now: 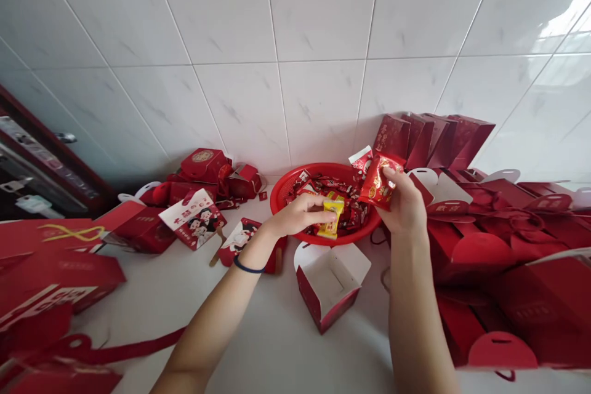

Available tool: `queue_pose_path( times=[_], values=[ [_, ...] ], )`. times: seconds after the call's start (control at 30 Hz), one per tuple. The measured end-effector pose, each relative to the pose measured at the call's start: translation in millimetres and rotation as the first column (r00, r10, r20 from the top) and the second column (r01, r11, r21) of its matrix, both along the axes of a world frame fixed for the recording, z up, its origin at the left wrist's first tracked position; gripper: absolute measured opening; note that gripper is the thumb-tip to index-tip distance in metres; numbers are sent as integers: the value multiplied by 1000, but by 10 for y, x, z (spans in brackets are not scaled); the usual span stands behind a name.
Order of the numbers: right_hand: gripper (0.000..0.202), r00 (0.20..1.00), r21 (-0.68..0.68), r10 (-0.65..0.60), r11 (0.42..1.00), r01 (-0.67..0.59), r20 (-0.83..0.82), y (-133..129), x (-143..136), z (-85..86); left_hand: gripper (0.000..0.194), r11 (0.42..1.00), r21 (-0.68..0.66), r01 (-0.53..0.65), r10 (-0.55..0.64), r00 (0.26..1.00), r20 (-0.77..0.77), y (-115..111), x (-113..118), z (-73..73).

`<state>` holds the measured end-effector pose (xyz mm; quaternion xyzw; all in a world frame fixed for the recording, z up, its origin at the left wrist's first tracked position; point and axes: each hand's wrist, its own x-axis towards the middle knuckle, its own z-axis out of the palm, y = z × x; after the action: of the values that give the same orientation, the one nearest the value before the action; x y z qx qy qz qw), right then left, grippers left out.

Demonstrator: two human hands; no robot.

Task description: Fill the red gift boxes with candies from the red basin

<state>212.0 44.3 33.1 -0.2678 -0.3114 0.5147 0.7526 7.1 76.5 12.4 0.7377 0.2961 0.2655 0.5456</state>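
Note:
My left hand point(300, 217) is closed on a yellow-wrapped candy point(331, 225), held over the front of a red plastic basket point(276, 198). Many small red-wrapped candies point(329, 186) lie in the basket. Above its right side, my right hand point(407, 204) grips a shiny red snack packet point(378, 181). Another red and white packet point(361, 160) shows just behind that one; whether the hand holds it too I cannot tell. In front of the basket stands an open red gift box point(330, 286), its white inside bare and its flaps spread.
Several open red boxes point(480, 252) crowd the right side, with a row of upright red boxes point(434, 138) against the tiled wall point(323, 6). At the left are closed red boxes point(203, 166), a printed card box point(196, 221) and a red ribbon point(133, 348).

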Motion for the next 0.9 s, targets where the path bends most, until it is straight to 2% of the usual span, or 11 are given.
queue_pose_path(
  times=[0.1,0.2,0.3,0.43,0.57,0.67,0.73,0.83,0.9],
  values=[
    [15,994,35,-28,999,25,104,-220,-11,118,33,995,103,9,3,992,-123,-256,-83,-65],
    [16,982,28,-18,1000,13,187,-384,-16,181,34,981,191,28,19,970,-242,-419,-96,-110],
    [20,972,22,4,1000,-10,233,-493,-17,217,32,959,256,122,-14,923,-385,-512,-71,-91],
    [20,952,32,-13,999,3,306,-588,-13,256,19,924,338,178,26,854,-520,-569,-17,-17],
    [17,930,26,-17,1000,7,367,-631,4,274,14,922,313,228,15,786,-618,-587,11,18],
    [18,925,29,-32,999,23,378,-634,20,275,31,912,299,282,-3,732,-681,-603,22,19],
    [19,922,30,-42,999,33,386,-632,24,274,35,908,259,329,-49,697,-715,-622,39,33],
    [19,907,37,-62,998,51,416,-631,28,269,24,881,190,433,-116,588,-801,-653,77,97],
    [20,892,43,-68,998,54,446,-634,43,263,22,860,193,472,-106,536,-837,-661,91,156]
  ],
)
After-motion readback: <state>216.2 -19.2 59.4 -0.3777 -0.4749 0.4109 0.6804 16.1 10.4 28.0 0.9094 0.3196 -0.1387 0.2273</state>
